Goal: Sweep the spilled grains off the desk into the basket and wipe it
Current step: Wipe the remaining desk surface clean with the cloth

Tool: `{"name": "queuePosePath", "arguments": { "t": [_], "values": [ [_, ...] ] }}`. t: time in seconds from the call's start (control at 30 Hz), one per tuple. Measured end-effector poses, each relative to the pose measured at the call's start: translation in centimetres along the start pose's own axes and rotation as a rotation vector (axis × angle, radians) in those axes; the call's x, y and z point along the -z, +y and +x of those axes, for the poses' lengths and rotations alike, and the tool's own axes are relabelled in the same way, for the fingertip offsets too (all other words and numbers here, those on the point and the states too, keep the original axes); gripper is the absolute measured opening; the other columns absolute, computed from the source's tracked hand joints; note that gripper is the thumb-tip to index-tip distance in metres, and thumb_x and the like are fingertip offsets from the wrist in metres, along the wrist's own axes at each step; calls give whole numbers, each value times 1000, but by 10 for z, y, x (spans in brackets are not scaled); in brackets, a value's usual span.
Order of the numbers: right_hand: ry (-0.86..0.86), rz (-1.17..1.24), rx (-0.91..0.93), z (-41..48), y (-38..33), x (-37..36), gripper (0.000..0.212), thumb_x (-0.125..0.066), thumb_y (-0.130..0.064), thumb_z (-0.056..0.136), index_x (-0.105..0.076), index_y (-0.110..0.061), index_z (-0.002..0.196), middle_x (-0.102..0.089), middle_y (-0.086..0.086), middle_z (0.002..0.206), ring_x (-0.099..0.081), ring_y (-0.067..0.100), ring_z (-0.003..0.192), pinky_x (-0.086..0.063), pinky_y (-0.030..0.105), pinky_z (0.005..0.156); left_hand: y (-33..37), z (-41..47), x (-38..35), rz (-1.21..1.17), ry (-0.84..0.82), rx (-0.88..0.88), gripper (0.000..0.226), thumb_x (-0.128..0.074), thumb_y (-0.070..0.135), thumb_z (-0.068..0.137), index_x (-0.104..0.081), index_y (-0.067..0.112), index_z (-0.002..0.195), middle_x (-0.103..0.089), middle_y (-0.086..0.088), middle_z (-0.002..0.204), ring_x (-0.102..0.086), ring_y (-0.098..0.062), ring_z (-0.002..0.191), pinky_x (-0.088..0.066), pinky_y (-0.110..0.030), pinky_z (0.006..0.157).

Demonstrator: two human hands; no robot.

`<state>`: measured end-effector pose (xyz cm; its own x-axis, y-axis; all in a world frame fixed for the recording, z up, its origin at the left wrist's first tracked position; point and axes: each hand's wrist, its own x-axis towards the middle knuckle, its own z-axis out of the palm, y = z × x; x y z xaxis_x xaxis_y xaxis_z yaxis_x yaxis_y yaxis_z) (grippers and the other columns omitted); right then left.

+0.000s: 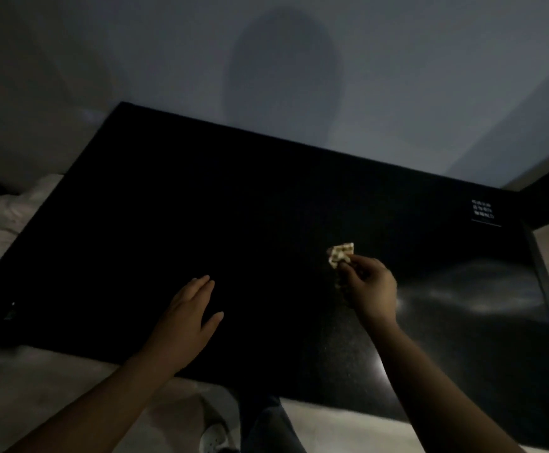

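A wide black desk (234, 223) fills the middle of the head view in dim light. My right hand (369, 289) is over its right half and pinches a small crumpled patterned cloth or paper (340, 253) between thumb and fingertips, held at the desk surface. My left hand (188, 318) lies flat on the desk near the front edge, fingers straight and together. Fine pale specks, possibly grains (341, 325), show faintly on the desk below my right hand. No basket is in view.
A small white printed label (483, 210) sits at the desk's far right corner. A glossy smeared patch (472, 292) reflects light at the right. Pale bedding (2, 217) lies left of the desk. My leg and a light shoe (214, 436) are below the front edge.
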<state>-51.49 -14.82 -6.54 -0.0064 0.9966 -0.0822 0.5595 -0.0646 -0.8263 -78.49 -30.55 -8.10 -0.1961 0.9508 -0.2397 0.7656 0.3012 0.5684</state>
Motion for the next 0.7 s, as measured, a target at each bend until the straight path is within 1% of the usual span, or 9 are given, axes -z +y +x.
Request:
{"name": "queuePosePath", "arguments": {
  "t": [0.17,0.23,0.27,0.37,0.4,0.47,0.53,0.6,0.7],
  "values": [
    [-41,17,-37,94,-21,-13,27,-66,-21,88,-66,-15,114,-68,2,105,-65,10,92,-55,34,87,11,69,18,-54,-60,17,64,-46,39,96,-19,21,151,-12,9,157,-12,-10,143,-17,-25,114],
    [-52,15,-15,133,-30,-17,27,-66,-19,89,-66,-13,115,-68,4,106,-64,11,92,-54,33,88,15,99,23,-31,-79,21,64,-45,41,96,-17,23,151,-12,9,157,-11,-10,143,-16,-24,113],
    [-56,14,0,152,-33,-20,27,-66,-18,89,-66,-12,115,-67,4,106,-64,10,90,-54,30,86,16,114,24,-6,-84,30,65,-46,42,95,-18,23,151,-12,9,157,-12,-10,143,-16,-24,112],
    [-40,-19,36,211,-37,-36,25,-65,-16,89,-67,-10,113,-66,4,103,-60,-1,74,-48,9,66,14,155,27,23,-92,53,69,-50,44,93,-20,22,151,-14,7,157,-14,-13,143,-18,-26,112],
    [-33,-47,48,230,-37,-43,25,-66,-17,89,-67,-10,113,-66,4,103,-60,0,74,-49,10,67,13,168,28,31,-84,53,71,-53,45,91,-21,22,150,-15,7,157,-14,-14,142,-19,-27,113],
    [-43,-103,83,264,-34,-58,27,-66,-24,88,-68,-13,112,-68,5,105,-65,10,83,-56,29,79,10,191,30,66,-68,67,75,-56,48,88,-23,21,150,-15,6,156,-15,-16,142,-21,-30,114],
    [-77,-139,102,292,-34,-72,27,-64,-28,89,-69,-17,112,-68,4,105,-67,15,84,-58,40,80,5,209,30,96,-75,87,83,-56,58,83,-22,22,150,-15,3,156,-15,-19,142,-23,-35,114],
    [-53,-194,120,315,-34,-85,25,-61,-28,91,-67,-18,112,-66,5,108,-66,19,86,-56,44,81,-2,223,30,165,-75,82,97,-43,75,72,-21,22,150,-15,0,155,-16,-24,141,-23,-38,113],
    [-9,-320,107,344,-32,-103,26,-57,-22,94,-66,-12,115,-60,11,114,-61,30,93,-52,42,85,-15,235,27,259,-75,61,106,-25,85,64,-19,24,150,-11,0,156,-10,-25,142,-20,-44,114]
  ]
}}
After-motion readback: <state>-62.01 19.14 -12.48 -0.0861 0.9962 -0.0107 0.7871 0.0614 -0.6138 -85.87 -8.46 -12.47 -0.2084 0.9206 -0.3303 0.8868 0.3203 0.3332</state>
